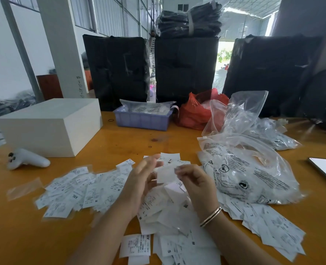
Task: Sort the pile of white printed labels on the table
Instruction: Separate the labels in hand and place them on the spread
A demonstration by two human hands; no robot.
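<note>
Right hand (194, 183) pinching single white label (166, 174) above label pile (93, 190) on counter (129, 140); left hand (141, 180) hovering beside it, fingers straight, holding nothing.

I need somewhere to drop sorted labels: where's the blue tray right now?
The blue tray sits at the table's far side, centre of the head view, between the white box on its left and the red bag on its right.

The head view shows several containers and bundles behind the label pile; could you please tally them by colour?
Black wrapped bundles: 4
White box: 1
Purple basket: 1
Red plastic bag: 1
Total: 7
The overlapping clear printed bags are too jumbled to count.
</note>
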